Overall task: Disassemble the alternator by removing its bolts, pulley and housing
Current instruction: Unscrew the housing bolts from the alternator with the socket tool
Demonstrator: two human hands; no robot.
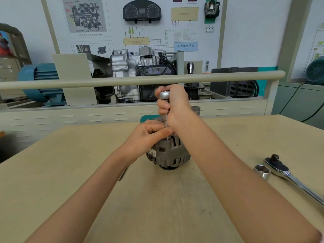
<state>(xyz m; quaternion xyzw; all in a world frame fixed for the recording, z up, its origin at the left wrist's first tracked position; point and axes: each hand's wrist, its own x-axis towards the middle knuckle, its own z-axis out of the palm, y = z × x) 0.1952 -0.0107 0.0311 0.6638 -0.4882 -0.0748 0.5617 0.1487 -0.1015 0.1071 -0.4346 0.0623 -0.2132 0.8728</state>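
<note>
A grey alternator [169,152] with slotted housing stands on the beige table [70,172], its top hidden by my hands. My right hand [175,106] grips the handle of an upright metal driver tool [164,95], whose thin shaft [166,120] runs down to the alternator's top. My left hand [149,135] rests on the alternator's upper edge and pinches the lower end of the shaft between thumb and fingers.
A chrome ratchet wrench [287,172] lies at the right of the table with a loose socket [262,171] beside its head. A thin metal rod [122,173] lies under my left forearm. A rail [87,82] and a training engine display stand behind the table.
</note>
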